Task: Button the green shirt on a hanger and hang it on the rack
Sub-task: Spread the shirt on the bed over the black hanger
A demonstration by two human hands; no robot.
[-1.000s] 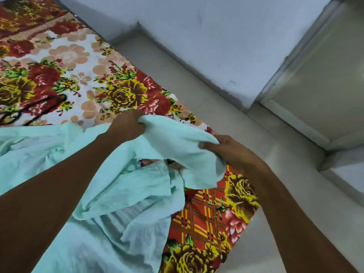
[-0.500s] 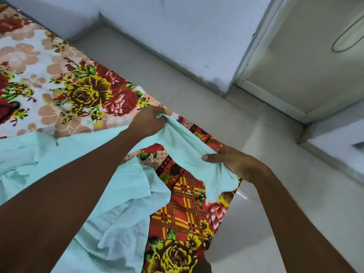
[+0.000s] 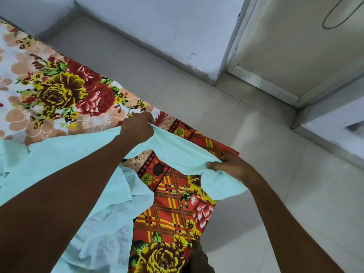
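The pale green shirt (image 3: 183,152) is lifted over the corner of a bed. My left hand (image 3: 137,127) grips one part of its edge at the far side. My right hand (image 3: 230,166) pinches the same edge nearer the bed's corner, thumb on top. Between the two hands the cloth is stretched into a band. The rest of the shirt hangs crumpled under my left arm toward the lower left. No hanger or rack shows in this view.
The bed carries a flowered sheet (image 3: 59,91) with a red checked border (image 3: 169,203). Pale floor tiles (image 3: 246,125) lie to the right. A white wall (image 3: 167,26) and a door frame (image 3: 234,46) stand beyond.
Both hands have moved apart and pulled the shirt's edge taut. More of the red checked border shows under the cloth. The view has swung right toward the door.
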